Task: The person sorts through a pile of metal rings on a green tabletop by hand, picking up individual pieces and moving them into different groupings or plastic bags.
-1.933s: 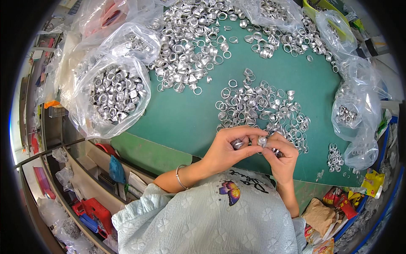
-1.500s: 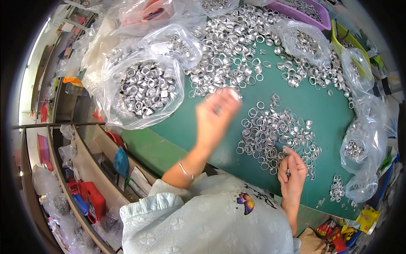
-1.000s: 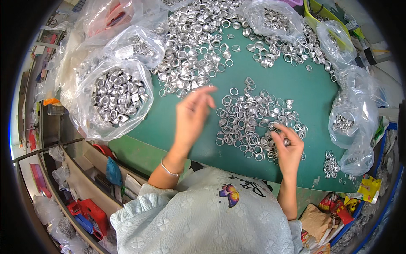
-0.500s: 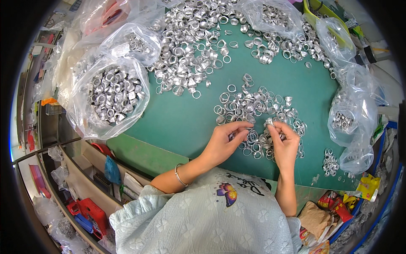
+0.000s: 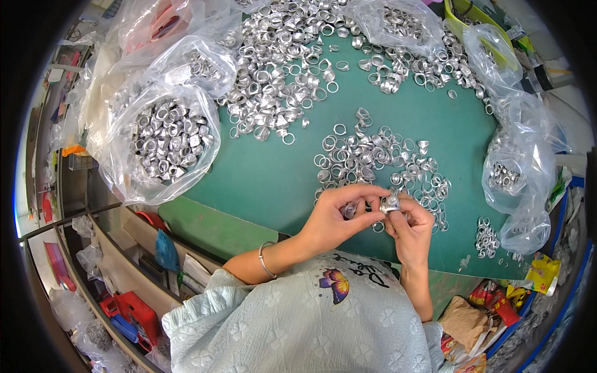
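Both my hands meet over the near part of a loose pile of silver metal rings (image 5: pixel 373 154). Between their fingertips is one chunky silver ring (image 5: pixel 390 203) with a broad face. The fingers of my left hand (image 5: pixel 333 217) pinch it from the left, while more rings (image 5: pixel 349 210) show in the curl of the same hand. My right hand (image 5: pixel 411 233) grips the chunky ring from the right, its thumb pressed against it; some metal shows behind that thumb, partly hidden by the fingers.
A big heap of rings (image 5: pixel 273 81) spreads across the back of the green tabletop (image 5: pixel 261 180). Clear plastic bags of rings (image 5: pixel 211 133) stand at left, back and right. A small ring cluster (image 5: pixel 487 237) lies near the right edge. Open drawers (image 5: pixel 124 248) sit lower left.
My right hand has moved left and nearer to me with the chunky ring, and my left hand has shifted slightly right. Their fingertips, apart before, now meet at that ring.
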`<action>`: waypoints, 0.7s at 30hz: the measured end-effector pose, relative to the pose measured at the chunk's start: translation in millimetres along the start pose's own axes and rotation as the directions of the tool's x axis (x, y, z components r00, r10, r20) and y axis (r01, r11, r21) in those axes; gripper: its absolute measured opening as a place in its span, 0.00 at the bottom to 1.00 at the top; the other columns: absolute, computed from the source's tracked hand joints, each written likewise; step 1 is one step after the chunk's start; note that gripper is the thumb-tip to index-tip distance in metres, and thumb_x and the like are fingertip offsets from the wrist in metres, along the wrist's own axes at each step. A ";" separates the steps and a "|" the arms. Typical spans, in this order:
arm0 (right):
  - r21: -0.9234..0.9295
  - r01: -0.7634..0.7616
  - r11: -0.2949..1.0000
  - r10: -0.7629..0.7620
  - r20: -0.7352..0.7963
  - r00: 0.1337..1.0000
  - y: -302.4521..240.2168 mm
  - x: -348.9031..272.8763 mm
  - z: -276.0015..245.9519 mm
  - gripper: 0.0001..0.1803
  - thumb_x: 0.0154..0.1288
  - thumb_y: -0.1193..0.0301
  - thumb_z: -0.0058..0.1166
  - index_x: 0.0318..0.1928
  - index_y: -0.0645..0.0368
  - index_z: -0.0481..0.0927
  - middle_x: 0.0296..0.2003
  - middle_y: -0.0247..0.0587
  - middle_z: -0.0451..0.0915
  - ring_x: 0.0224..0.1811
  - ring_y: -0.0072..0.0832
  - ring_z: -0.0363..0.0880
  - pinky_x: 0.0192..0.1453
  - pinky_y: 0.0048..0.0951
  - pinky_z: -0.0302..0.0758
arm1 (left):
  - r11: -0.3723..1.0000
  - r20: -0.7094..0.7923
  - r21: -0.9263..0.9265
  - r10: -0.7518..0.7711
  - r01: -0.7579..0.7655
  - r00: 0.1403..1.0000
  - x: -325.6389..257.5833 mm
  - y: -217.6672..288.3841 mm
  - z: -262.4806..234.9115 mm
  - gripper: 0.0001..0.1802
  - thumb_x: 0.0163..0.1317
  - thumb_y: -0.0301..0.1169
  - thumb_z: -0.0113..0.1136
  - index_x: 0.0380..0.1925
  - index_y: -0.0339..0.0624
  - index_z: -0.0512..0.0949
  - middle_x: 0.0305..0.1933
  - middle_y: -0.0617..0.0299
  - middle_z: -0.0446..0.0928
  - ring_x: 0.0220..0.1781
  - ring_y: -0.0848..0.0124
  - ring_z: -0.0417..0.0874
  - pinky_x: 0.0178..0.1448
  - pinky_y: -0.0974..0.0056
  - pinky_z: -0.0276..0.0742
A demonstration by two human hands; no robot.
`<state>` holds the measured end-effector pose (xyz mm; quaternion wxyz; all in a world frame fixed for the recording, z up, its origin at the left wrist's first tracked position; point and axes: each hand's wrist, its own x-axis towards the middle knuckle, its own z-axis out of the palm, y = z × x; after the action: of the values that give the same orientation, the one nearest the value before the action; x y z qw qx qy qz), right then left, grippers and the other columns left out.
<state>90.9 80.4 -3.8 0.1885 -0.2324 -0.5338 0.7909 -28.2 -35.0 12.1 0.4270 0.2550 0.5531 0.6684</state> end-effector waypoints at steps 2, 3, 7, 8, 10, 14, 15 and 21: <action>-0.031 0.039 0.999 -0.040 -0.015 0.999 -0.8 -2.0 2.4 0.04 0.56 0.79 0.53 0.33 0.67 0.77 0.29 0.36 0.73 0.22 0.15 0.66 0.22 0.15 0.60 | 1.000 -0.001 -0.015 0.017 -0.017 1.000 -1.7 2.0 1.4 0.21 0.48 0.17 0.60 0.46 0.36 0.74 0.29 0.69 0.70 0.22 0.87 0.60 0.25 0.80 0.55; -0.047 0.058 0.997 -0.059 -0.023 0.998 -0.8 -2.4 3.1 0.04 0.56 0.80 0.53 0.33 0.68 0.77 0.30 0.37 0.73 0.22 0.16 0.67 0.22 0.15 0.61 | 0.999 -0.007 -0.034 0.009 -0.010 1.000 -2.2 5.7 3.1 0.22 0.48 0.17 0.60 0.46 0.36 0.74 0.29 0.69 0.70 0.22 0.87 0.60 0.25 0.80 0.55; -0.078 0.127 0.989 -0.125 0.028 0.992 0.3 -2.7 0.8 0.05 0.56 0.80 0.52 0.33 0.68 0.77 0.32 0.39 0.74 0.23 0.17 0.67 0.23 0.16 0.62 | 0.997 0.082 0.014 0.074 -0.076 0.994 -3.4 4.5 1.7 0.25 0.47 0.17 0.60 0.49 0.37 0.72 0.29 0.69 0.69 0.22 0.87 0.59 0.25 0.80 0.54; -0.099 0.141 0.985 -0.138 0.034 0.990 0.1 -2.5 0.7 0.05 0.56 0.79 0.52 0.34 0.68 0.77 0.32 0.40 0.74 0.23 0.17 0.67 0.23 0.16 0.63 | 0.998 0.083 0.017 0.060 -0.061 0.995 -3.6 5.3 1.7 0.25 0.47 0.17 0.60 0.49 0.37 0.72 0.29 0.70 0.69 0.22 0.87 0.59 0.25 0.79 0.55; -0.147 0.168 0.975 -0.164 0.044 0.986 -1.0 -2.5 1.2 0.05 0.56 0.79 0.52 0.34 0.68 0.78 0.32 0.40 0.74 0.23 0.18 0.68 0.23 0.17 0.63 | 0.999 0.084 0.022 0.030 -0.032 0.996 -3.9 8.3 2.2 0.25 0.47 0.17 0.61 0.50 0.37 0.72 0.28 0.70 0.68 0.22 0.87 0.59 0.25 0.79 0.55; -0.207 0.204 0.957 -0.199 0.047 0.979 -4.2 -2.7 4.8 0.05 0.57 0.78 0.51 0.34 0.68 0.78 0.31 0.41 0.75 0.23 0.18 0.68 0.24 0.17 0.63 | 0.999 0.102 0.027 0.029 -0.032 0.994 -4.2 10.6 0.6 0.26 0.47 0.17 0.61 0.50 0.37 0.71 0.28 0.70 0.68 0.21 0.87 0.60 0.26 0.79 0.56; -0.211 0.208 0.955 -0.203 0.043 0.978 -4.4 -2.8 5.8 0.05 0.57 0.78 0.51 0.34 0.68 0.78 0.31 0.41 0.75 0.23 0.18 0.68 0.24 0.17 0.63 | 0.999 0.104 0.024 0.028 -0.030 0.994 -4.3 10.5 0.4 0.26 0.47 0.17 0.61 0.50 0.36 0.71 0.29 0.70 0.68 0.21 0.87 0.60 0.26 0.79 0.56; -0.216 0.163 0.963 -0.161 0.028 0.987 -6.2 -4.1 8.3 0.07 0.58 0.76 0.51 0.34 0.67 0.78 0.31 0.40 0.74 0.23 0.18 0.68 0.24 0.17 0.62 | 1.000 0.104 0.022 0.015 -0.018 0.995 -4.9 10.4 -0.4 0.26 0.47 0.17 0.61 0.50 0.36 0.70 0.29 0.70 0.69 0.21 0.87 0.61 0.26 0.78 0.57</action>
<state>89.9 74.1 5.3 0.2232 -0.2032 -0.6354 0.7107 -29.1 -39.7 22.6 0.4465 0.2987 0.5358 0.6515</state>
